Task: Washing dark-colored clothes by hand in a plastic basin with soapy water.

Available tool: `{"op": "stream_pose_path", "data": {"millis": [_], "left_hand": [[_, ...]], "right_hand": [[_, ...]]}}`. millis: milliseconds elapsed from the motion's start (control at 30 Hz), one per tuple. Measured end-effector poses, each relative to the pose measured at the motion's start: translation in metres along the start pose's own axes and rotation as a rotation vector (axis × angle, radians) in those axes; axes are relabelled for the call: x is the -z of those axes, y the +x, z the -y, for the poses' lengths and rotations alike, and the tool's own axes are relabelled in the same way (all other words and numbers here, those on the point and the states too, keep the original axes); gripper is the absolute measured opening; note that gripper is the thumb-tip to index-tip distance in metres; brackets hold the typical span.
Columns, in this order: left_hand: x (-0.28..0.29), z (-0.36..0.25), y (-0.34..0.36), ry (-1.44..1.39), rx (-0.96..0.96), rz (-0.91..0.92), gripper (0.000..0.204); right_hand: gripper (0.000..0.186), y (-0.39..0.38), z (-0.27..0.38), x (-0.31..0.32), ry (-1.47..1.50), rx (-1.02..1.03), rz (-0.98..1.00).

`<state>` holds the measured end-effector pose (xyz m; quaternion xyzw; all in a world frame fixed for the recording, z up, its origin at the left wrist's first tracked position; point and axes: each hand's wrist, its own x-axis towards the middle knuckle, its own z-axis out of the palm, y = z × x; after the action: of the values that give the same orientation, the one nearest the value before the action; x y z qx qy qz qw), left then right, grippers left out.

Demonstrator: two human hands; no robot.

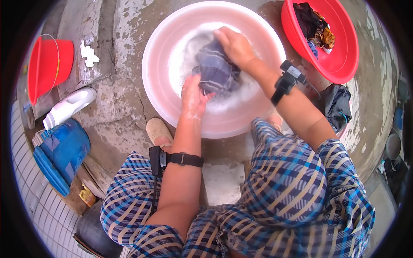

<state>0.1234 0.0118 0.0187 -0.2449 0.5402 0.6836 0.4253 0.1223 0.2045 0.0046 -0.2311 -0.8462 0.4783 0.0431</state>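
Note:
Over a large pale pink basin [157,92] of sudsy water [180,64], I hold a wet dark blue-grey cloth with pale stripes [217,69]. My left hand [193,96] grips its lower left edge, with soap foam on the wrist. At the cloth's upper right, my right hand [234,46] is closed on it, thumb and fingers bent over the fabric. Part of the cloth hangs down toward the suds, slightly blurred. Whether its lowest part touches the water I cannot tell.
A red basin [344,60] with dark clothes [312,23] stands at the upper right, with dark fabric [337,105] below it. To the left are a red bucket [64,60], a white bottle [71,106] lying down and a blue bucket [71,148].

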Motion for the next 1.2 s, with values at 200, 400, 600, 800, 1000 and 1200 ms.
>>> {"op": "stream_pose_path", "data": {"millis": [200, 400, 600, 800, 1000, 1200], "left_hand": [[0.009, 0.024, 0.013, 0.147, -0.015, -0.29, 0.06], [0.037, 0.003, 0.019, -0.225, -0.068, 0.137, 0.048], [-0.014, -0.008, 0.002, -0.252, 0.036, 0.067, 0.032], [0.013, 0.005, 0.008, 0.165, -0.025, -0.092, 0.067], [0.027, -0.002, 0.018, -0.161, 0.041, -0.003, 0.051], [-0.008, 0.003, 0.008, -0.232, -0.054, 0.154, 0.042]], "right_hand": [[0.045, -0.013, -0.067, -0.029, 0.089, 0.005, 0.228], [0.029, -0.081, 0.049, -0.04, 0.108, 0.482, 0.482], [0.03, -0.007, 0.011, -0.018, -0.074, 0.065, 0.163], [0.033, 0.004, -0.058, -0.024, -0.259, 0.125, -0.173], [0.053, -0.052, 0.008, -0.04, 0.537, -0.135, 0.493], [0.049, -0.036, 0.012, -0.029, -0.128, 0.2, 0.296]]}}
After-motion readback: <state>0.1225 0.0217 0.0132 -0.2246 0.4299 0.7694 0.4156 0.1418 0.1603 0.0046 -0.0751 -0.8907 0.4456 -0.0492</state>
